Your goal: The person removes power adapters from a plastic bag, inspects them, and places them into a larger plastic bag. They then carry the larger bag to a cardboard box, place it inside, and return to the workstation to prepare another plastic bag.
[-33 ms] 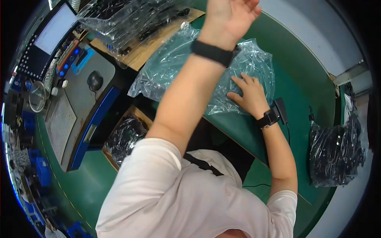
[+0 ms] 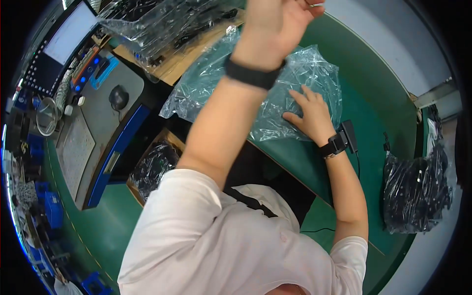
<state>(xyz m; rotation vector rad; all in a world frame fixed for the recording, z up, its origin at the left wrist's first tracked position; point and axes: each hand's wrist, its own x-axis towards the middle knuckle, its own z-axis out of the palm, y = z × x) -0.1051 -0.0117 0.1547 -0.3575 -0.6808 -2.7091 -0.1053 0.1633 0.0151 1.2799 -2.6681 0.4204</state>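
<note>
My left hand (image 2: 278, 22) is raised high near the top edge, a black band on its wrist. Its fingers curl partly out of view, so whether it holds anything cannot be told. My right hand (image 2: 309, 115) lies flat with fingers spread on a crumpled clear plastic bag (image 2: 216, 83). The bag is spread over the green table (image 2: 373, 93). A black watch sits on my right wrist. My raised left forearm hides the middle of the bag.
A cardboard tray (image 2: 184, 61) with clear bags of black parts stands at the back left. A monitor (image 2: 69, 34) and a mouse (image 2: 118, 96) are at the left. A box of bagged black parts (image 2: 155, 167) sits below the table, another dark bag (image 2: 415, 191) at the right, and a small black corded device (image 2: 350, 133) by my right wrist.
</note>
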